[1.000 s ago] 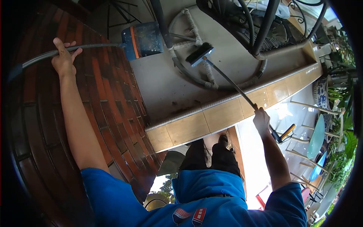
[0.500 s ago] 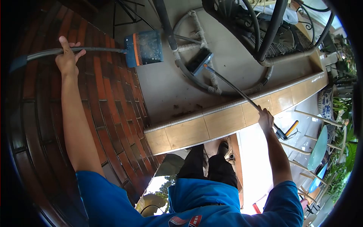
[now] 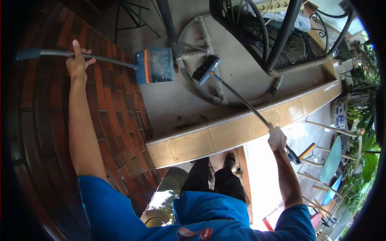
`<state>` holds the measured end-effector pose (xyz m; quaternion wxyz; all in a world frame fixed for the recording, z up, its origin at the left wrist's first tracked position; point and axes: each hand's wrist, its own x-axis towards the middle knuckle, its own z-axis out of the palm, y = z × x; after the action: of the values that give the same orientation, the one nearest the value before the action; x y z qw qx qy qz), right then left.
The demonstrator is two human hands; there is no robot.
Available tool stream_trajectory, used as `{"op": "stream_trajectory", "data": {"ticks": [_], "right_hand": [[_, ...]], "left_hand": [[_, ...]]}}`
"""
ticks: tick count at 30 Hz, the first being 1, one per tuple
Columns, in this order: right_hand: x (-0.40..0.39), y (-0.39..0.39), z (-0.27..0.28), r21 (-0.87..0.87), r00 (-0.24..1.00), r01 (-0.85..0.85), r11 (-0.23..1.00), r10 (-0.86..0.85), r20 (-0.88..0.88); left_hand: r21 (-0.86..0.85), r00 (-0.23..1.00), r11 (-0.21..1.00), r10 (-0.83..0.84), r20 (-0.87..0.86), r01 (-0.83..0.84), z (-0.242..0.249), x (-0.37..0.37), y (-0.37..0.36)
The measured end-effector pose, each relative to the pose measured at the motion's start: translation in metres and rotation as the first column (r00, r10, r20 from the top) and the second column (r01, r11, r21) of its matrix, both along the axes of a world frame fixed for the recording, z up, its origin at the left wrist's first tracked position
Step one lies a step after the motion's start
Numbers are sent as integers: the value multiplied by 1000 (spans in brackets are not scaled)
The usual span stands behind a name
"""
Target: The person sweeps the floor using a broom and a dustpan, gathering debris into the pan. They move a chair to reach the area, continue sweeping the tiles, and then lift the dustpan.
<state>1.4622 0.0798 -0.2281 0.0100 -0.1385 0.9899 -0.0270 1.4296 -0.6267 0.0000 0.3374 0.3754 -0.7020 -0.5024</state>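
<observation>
At the left, my left hand (image 3: 79, 63) is closed loosely around the long grey handle of a dustpan, some fingers extended. The blue dustpan (image 3: 163, 65), with an orange comb strip, rests on the grey floor beside the brick wall. My right hand (image 3: 277, 139) is wrapped round the dark pole of a broom. The broom head (image 3: 206, 69) has dark bristles and touches the floor by the round base of a metal stand, right of the dustpan. Dark debris (image 3: 193, 119) lies along the tiled ledge.
A tiled ledge (image 3: 231, 129) crosses in front of my legs. The brick wall (image 3: 102, 116) fills the left. A black metal chair (image 3: 281, 40) stands at the upper right over the round base (image 3: 193, 82). Thin black legs (image 3: 130, 18) stand at top left. Plants (image 3: 368, 164) edge the right.
The broom head has shifted slightly left, closer to the dustpan. My right hand has moved left and down with the pole. My left hand is slightly further right on view.
</observation>
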Motion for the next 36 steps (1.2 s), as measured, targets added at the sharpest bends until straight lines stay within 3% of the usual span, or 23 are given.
{"op": "stream_trajectory", "data": {"ticks": [3, 6, 7, 10, 14, 18, 23, 28, 32, 36], "right_hand": [[28, 13, 36, -62, 990, -121, 991, 115, -86], [44, -3, 61, -85, 994, -106, 991, 107, 12], [43, -13, 64, -120, 983, -184, 976, 183, -21], [36, -49, 55, -102, 951, -309, 946, 307, -41], [26, -122, 45, -104, 940, -317, 943, 327, 100], [20, -195, 20, -47, 940, -236, 971, 240, 244], [19, -263, -3, -98, 908, -27, 995, 65, 414], [79, -220, 23, -105, 793, 20, 994, 48, 608], [109, -164, 102, -69, 710, 3, 998, 46, 702], [111, -121, 132, 33, 851, -57, 998, 31, 524]], "left_hand": [[-24, 999, 999, 25, -32, -26, -4, -2, -5], [-18, 998, 999, 38, -43, -39, -1, -4, -10], [-6, 999, 999, 34, -36, -35, 1, -6, -10], [-48, 994, 998, 33, -107, -38, 3, -11, -9], [-62, 988, 996, 48, -148, -57, 5, -19, -4], [-64, 976, 995, 64, -210, -79, 3, -26, -1], [-57, 969, 996, 48, -243, -63, 1, -30, -6], [-44, 971, 998, 28, -236, -39, -2, -33, -13], [-33, 976, 999, 27, -215, -35, -2, -32, -15], [-16, 983, 1000, 5, -182, -8, -11, -28, -23]]}}
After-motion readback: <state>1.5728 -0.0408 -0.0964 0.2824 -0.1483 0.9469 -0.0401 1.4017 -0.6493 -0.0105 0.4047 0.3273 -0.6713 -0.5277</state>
